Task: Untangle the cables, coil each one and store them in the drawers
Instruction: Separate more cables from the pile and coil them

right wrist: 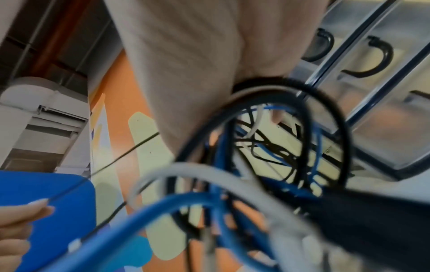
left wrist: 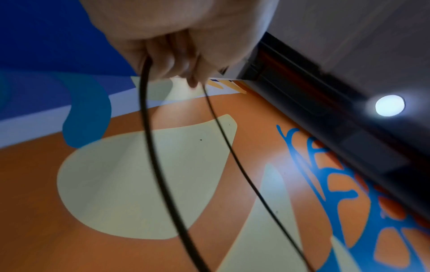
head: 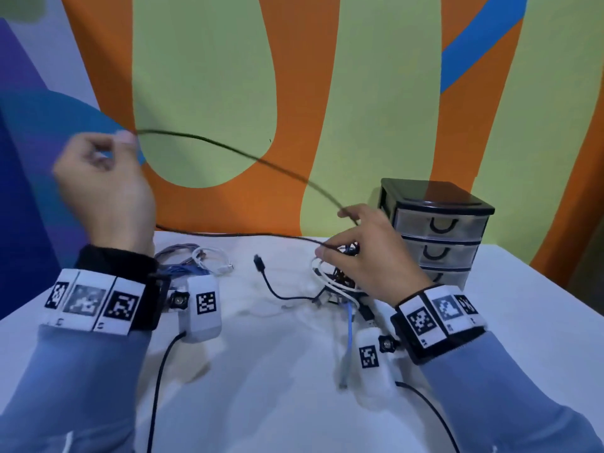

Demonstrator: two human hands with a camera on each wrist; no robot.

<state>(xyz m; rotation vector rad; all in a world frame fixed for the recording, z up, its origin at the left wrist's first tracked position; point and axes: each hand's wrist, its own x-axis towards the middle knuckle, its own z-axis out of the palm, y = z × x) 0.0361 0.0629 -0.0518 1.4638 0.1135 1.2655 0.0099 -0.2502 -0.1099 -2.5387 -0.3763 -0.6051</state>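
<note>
My left hand [head: 108, 188] pinches the black cable [head: 228, 148] aloft while my right hand [head: 369, 253] grips the tangle [head: 340, 282] on the bench [head: 523, 322]; hard pulling could tighten knots.

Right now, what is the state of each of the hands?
Left hand: pinches the black cable, raised.
Right hand: grips the tangled cable bundle.

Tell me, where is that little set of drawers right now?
In the head view, the drawer unit stands at the far right of the white table, against the painted wall, just behind the right hand and the tangle of cables.
</note>
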